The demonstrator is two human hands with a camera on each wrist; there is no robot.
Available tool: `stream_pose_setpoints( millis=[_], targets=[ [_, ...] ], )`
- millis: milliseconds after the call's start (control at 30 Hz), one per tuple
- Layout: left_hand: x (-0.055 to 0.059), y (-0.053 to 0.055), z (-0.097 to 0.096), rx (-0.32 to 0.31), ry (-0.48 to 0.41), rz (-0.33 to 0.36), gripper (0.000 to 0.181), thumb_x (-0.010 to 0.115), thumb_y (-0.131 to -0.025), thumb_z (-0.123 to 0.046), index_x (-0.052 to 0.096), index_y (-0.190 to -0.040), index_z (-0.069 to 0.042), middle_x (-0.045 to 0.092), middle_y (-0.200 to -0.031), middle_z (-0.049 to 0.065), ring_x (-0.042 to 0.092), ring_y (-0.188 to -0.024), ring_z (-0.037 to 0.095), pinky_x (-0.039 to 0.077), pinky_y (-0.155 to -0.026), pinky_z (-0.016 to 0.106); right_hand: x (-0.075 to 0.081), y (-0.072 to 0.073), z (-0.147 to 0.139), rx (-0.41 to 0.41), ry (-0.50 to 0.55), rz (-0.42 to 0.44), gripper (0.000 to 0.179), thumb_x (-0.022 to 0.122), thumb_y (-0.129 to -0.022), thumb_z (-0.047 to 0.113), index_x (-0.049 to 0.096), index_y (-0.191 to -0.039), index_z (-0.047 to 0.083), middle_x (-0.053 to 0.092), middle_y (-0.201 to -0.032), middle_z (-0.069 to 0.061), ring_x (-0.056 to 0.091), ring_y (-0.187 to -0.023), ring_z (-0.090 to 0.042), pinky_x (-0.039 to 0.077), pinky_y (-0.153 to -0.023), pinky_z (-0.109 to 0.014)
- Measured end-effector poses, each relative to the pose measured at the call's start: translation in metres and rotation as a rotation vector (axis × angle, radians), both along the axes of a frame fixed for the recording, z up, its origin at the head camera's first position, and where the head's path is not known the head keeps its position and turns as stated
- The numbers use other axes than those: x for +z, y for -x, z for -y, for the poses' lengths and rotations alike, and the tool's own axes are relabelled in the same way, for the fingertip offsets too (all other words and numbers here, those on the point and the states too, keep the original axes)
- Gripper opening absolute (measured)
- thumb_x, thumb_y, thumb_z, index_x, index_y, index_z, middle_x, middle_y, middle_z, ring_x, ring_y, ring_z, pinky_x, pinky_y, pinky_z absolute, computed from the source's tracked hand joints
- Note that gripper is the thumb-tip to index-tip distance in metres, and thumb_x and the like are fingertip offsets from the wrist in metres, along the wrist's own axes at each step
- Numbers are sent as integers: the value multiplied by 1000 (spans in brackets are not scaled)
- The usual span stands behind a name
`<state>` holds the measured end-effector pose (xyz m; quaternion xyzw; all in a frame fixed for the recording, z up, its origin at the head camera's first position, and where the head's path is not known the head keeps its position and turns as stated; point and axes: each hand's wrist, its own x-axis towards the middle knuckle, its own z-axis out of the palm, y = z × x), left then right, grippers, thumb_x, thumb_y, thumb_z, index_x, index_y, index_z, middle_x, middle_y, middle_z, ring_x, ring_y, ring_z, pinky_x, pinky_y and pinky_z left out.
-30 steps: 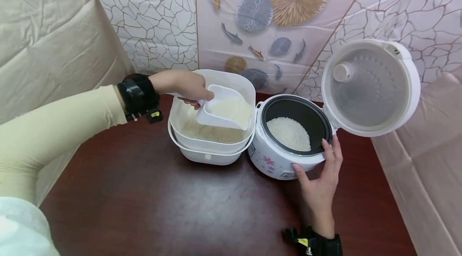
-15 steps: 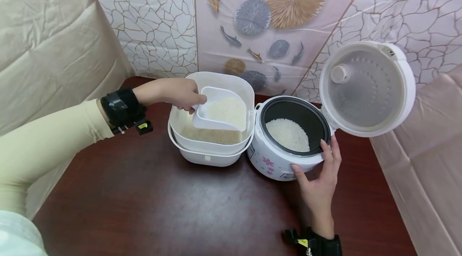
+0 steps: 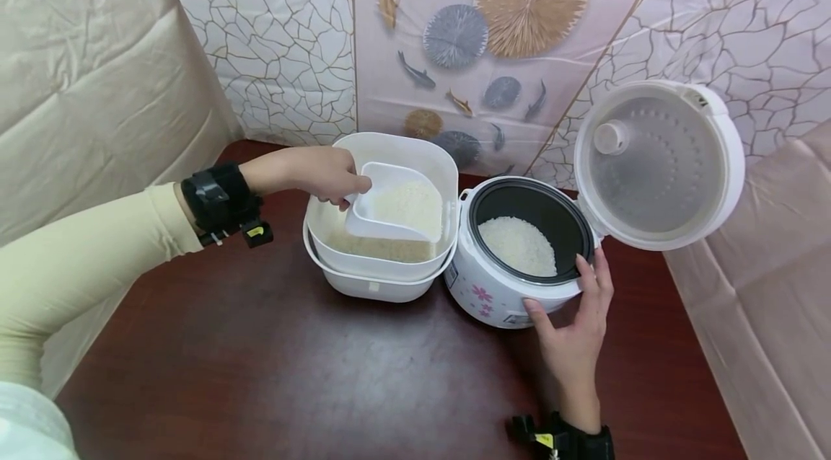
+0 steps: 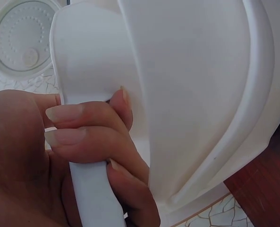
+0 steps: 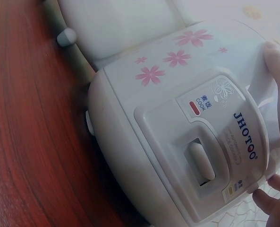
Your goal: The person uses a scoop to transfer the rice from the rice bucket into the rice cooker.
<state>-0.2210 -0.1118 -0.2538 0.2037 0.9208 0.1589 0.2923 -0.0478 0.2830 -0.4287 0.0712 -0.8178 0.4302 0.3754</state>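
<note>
My left hand [image 3: 327, 175] grips the handle of a white scoop [image 4: 95, 189], with its fingers curled round it in the left wrist view. Pale rice grains fill much of the scoop, which is over the white rice bin [image 3: 321, 247] that has more rice at its bottom. To the right stands a white rice cooker [image 3: 483, 276] with pink flowers, and a mound of white rice [image 3: 519, 245] lies in its dark inner pot [image 3: 565, 226]. My right hand [image 3: 578, 345] holds the cooker's front right rim, thumb on the outer wall and fingers over the edge.
The cooker's lid [image 3: 662, 157] stands raised at the right. The rice bin sits in a second white tub [image 3: 389, 292], close against the cooker. A dark red wooden table [image 3: 311, 381] is underneath, with patterned cloth [image 3: 286, 49] behind and at the sides.
My left hand and the loaded scoop have shifted a little to the left and down over the bin. The right hand stays on the cooker's rim.
</note>
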Motion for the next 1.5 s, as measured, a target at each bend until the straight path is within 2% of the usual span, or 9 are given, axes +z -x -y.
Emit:
stream_pose_setpoints(
  millis=[300, 500, 733, 1067, 1300, 1500],
  targets=[
    [4, -2, 2, -6, -9, 14, 48, 46, -108, -33, 75, -81, -6, 53, -66, 0, 49, -62, 14, 40, -64, 27, 2, 0, 3, 0, 2, 2, 88, 85, -87, 46, 49, -155, 4, 29, -171, -14, 25, -157, -33, 21, -123, -61],
    [12, -3, 4, -10, -19, 13, 49, 45, -107, -33, 75, -81, -6, 51, -63, -2, 46, -59, 12, 38, -61, 26, -5, 3, -4, 0, -5, 1, 90, 86, -85, 50, 49, -155, 7, 29, -172, -10, 26, -157, -33, 21, -123, -59],
    [22, 0, -1, -4, -31, 18, 48, 45, -105, -31, 74, -78, -6, 46, -59, -4, 41, -55, 10, 34, -57, 25, -3, 1, -4, -1, 0, 8, 89, 87, -84, 46, 49, -156, 9, 29, -172, -8, 26, -157, -33, 21, -124, -58],
    [34, 1, -16, 12, -71, 38, 46, 47, -104, -33, 74, -81, -3, 44, -58, -5, 36, -53, 10, 31, -53, 25, -4, 2, -5, 9, -2, 8, 90, 88, -84, 46, 50, -156, 8, 29, -172, -8, 26, -157, -33, 22, -123, -60],
    [38, 2, -28, 6, -98, 40, 44, 48, -102, -32, 73, -78, -5, 45, -57, -5, 36, -53, 10, 31, -53, 24, -4, 2, -5, 8, -5, 0, 91, 87, -84, 50, 50, -155, 8, 29, -172, -8, 26, -157, -34, 22, -123, -59],
    [39, 6, -40, -17, -98, 10, 46, 48, -104, -34, 73, -78, -5, 43, -56, -5, 38, -53, 11, 32, -54, 25, -3, 2, -5, 9, -7, -1, 91, 87, -84, 51, 50, -155, 8, 29, -172, -9, 26, -157, -34, 22, -123, -58]
  ],
)
